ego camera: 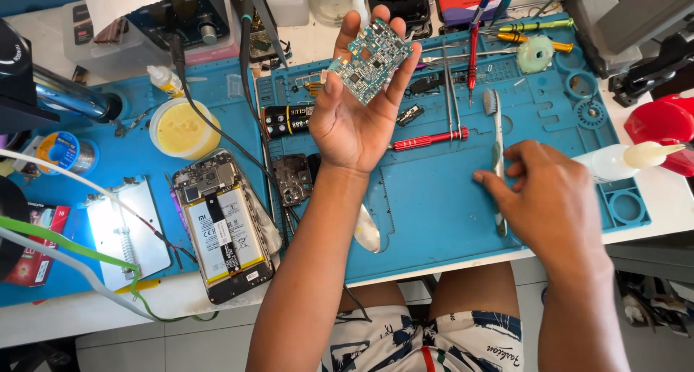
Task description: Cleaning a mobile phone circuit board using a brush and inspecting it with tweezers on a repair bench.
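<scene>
Circuit board (372,61), small and green-blue, is held up at centre far, above the blue work mat (434,198), which is the largest item on the desk (87,314) and spreads across most of it.

Next in size: opened phone (224,224), lying back-up at near left on the mat with its battery and inner frame exposed and its rear cover off. A white plate with a spring clamp (130,231) lies just left of it. A round tub of yellow paste (183,128) sits farther off, left of centre. A dark inner frame piece (291,178) lies between the phone and the raised forearm.

Left hand (354,119): palm up, fingers spread and lightly curled, cradling the board at its edges between thumb and fingertips. Board is clear of the mat.

Right hand (538,195): palm down at near right, fingers closing on the handle of a brush (496,151) that lies along the mat; whether it is lifted I cannot tell.

Small items: red screwdriver (428,138) lies just right of the left wrist; tweezers (452,97) beyond it; solder spool (65,151) at far left.

Progress, judged: disassembly looks done, with the board out of the phone. Work on the board itself and reassembly appear to remain.
</scene>
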